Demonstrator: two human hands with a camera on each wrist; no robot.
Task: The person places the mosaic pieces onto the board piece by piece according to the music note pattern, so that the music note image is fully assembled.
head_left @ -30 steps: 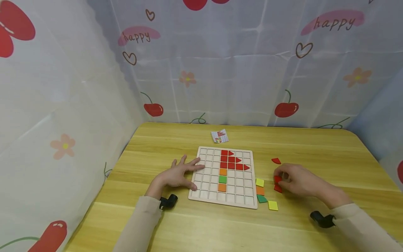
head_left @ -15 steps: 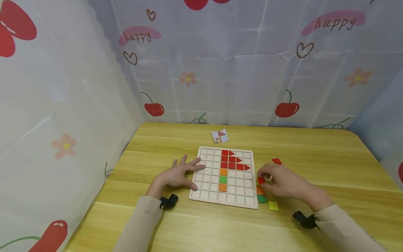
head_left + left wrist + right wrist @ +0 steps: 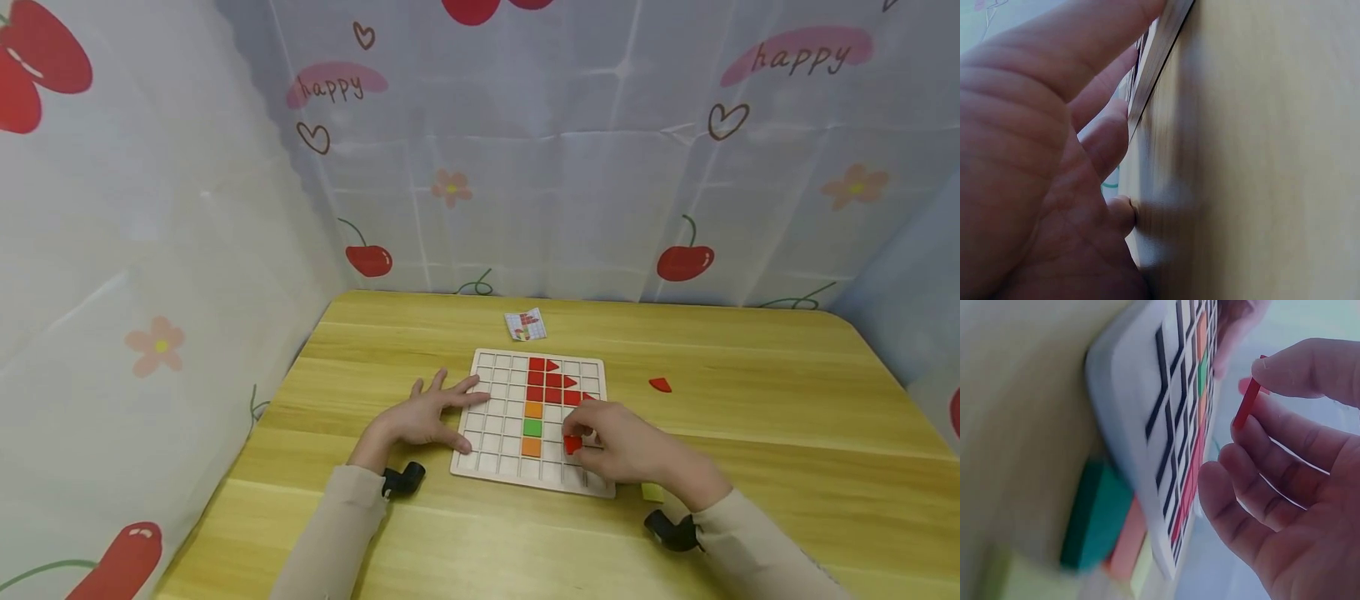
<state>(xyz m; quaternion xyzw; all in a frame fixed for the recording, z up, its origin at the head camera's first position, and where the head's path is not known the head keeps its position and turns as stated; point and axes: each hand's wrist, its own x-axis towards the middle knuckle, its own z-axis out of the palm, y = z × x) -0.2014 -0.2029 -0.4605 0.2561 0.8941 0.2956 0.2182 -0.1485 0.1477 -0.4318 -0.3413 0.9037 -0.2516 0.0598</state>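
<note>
A pale wooden grid board (image 3: 507, 442) lies on the table. Red squares (image 3: 535, 378) with pointed red ends form three rows on it; below stand an orange tile (image 3: 533, 409), a green tile (image 3: 532, 427) and another orange tile (image 3: 531, 447). My left hand (image 3: 423, 417) spreads its fingers over the board's left edge, with the thumb at the lower left rim. Above the board's lower right part, my right hand (image 3: 618, 442) pinches a small red tile (image 3: 1248, 403) between thumb and fingers. A second bit of red shows behind it in the right wrist view.
A small printed card (image 3: 525, 325) lies behind the board. To the right is a red quarter-round tile (image 3: 660, 385). Beside the board's right edge are a dark green tile (image 3: 1094, 515), an orange tile (image 3: 1127, 540) and a yellow tile (image 3: 652, 492). A patterned curtain (image 3: 517, 208) hangs behind.
My right hand has moved left from the loose tiles at the right to over the board, carrying red. My left hand has stayed at the board's left edge.
</note>
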